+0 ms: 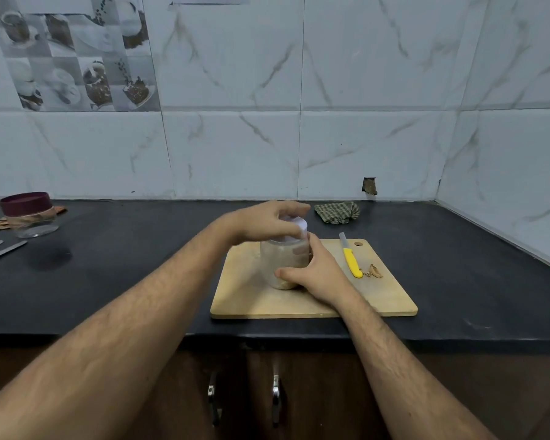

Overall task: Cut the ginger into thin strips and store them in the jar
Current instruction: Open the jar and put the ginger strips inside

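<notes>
We are seeing the jar [285, 265] standing upright on the cutting board [311, 300], pale ginger strips [283, 282] showing low inside, the right hand [318, 274] wrapping its side in a clamped grip while the left hand [267, 222] is curling its fingers over the white lid [294, 228] on top. We are judging the lid is sitting slightly tilted, so forcing it could cross-thread it or tip the jar. The yellow knife [351, 260] and peel scraps [375, 271] are lying just beside on the board, on the dark table [124, 281].
</notes>
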Demonstrator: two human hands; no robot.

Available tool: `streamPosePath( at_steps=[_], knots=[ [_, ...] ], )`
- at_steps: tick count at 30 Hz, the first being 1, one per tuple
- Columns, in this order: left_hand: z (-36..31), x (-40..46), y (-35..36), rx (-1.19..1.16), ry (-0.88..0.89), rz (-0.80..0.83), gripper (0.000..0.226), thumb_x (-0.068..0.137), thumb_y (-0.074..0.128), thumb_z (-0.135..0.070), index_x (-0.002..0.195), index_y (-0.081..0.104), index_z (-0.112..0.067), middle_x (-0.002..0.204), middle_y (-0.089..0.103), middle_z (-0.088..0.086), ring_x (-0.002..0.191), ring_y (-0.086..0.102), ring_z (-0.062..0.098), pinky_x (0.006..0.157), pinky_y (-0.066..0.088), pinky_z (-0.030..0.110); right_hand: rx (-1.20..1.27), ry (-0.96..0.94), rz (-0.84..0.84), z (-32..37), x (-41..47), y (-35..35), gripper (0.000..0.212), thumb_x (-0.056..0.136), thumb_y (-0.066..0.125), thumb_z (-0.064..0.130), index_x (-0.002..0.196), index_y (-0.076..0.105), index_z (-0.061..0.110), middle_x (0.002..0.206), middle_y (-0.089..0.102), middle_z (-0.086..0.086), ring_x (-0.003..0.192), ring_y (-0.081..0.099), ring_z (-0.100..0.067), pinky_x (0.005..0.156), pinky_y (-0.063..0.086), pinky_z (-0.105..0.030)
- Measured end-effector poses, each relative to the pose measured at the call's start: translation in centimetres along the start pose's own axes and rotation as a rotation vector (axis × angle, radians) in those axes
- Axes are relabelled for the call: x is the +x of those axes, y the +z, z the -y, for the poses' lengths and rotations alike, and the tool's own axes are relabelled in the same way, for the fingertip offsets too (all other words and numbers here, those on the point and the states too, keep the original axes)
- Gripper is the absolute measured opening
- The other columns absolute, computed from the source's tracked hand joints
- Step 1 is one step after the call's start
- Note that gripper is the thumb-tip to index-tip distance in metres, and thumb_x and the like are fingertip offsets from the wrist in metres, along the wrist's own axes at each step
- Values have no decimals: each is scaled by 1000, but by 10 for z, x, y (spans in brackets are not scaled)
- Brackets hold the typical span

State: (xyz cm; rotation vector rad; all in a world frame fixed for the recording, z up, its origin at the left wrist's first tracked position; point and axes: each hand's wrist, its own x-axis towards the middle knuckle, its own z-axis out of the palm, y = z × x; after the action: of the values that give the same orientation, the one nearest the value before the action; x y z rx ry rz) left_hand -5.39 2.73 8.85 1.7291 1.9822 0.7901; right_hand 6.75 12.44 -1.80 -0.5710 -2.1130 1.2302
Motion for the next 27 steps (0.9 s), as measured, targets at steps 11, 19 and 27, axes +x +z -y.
streamPosePath(
  at_steps=[11, 19, 27],
  knots=[
    [20, 2, 40, -111, -13, -587, 67, 66, 85, -43, 124, 53, -30, 119, 53, -13, 114, 50, 7, 84, 38, 22, 19, -3, -3, -5, 0, 0, 69, 63, 86, 34, 122, 50, 36, 111, 64, 10, 103, 61, -6, 80, 52, -23],
    [11, -2, 31, 119, -106, -399, 80, 76, 72, -58, 143, 43, -24, 140, 50, -5, 130, 46, 15, 95, 39, 28, -25, 3, -28, -3, -2, 4, 71, 63, 85, 38, 123, 46, 33, 109, 61, 13, 103, 59, -4, 83, 51, -24],
    [15, 7, 31, 5, -75, -448, 52, 78, 74, -44, 127, 61, -28, 133, 58, -12, 128, 47, 9, 97, 38, 24, -5, -11, -4, -6, 1, -1, 72, 61, 86, 37, 124, 51, 34, 110, 64, 11, 101, 61, -3, 81, 53, -24]
  ],
)
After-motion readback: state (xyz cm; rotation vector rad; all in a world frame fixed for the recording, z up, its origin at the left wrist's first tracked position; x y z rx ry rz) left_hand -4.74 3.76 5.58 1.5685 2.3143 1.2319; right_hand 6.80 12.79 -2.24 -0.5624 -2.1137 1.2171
